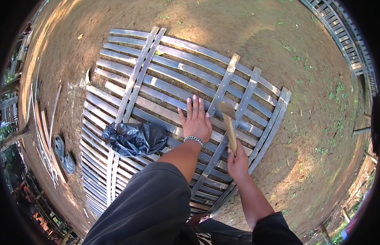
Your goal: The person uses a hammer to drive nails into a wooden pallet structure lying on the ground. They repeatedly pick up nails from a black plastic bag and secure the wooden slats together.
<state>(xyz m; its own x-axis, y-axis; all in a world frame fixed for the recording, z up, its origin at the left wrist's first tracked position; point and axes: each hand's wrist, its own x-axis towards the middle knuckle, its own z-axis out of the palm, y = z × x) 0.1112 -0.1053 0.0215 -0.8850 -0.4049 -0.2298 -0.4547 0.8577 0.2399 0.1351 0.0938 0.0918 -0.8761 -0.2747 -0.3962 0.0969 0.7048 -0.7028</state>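
A large slatted bamboo panel [169, 83] lies on the ground before me, its long slats crossed by several battens. My left hand [197, 122] rests flat on the slats near the middle, fingers stretched out, a chain bracelet at the wrist. In my right hand [238, 163] is a hammer [230, 126], gripped by its wooden handle. The hammer's head is over a crossing batten [246, 96], right of my left hand; whether it touches the wood I cannot tell. A crumpled black plastic bag [135, 138] sits on the slats, left of my left forearm.
Bare brown soil [320, 134] surrounds the panel. To the left lie a pair of grey sandals [64, 155] and several loose strips of wood [47, 139]. A slatted fence [341, 30] curves along the far right, and posts [362, 130] stand at the right edge.
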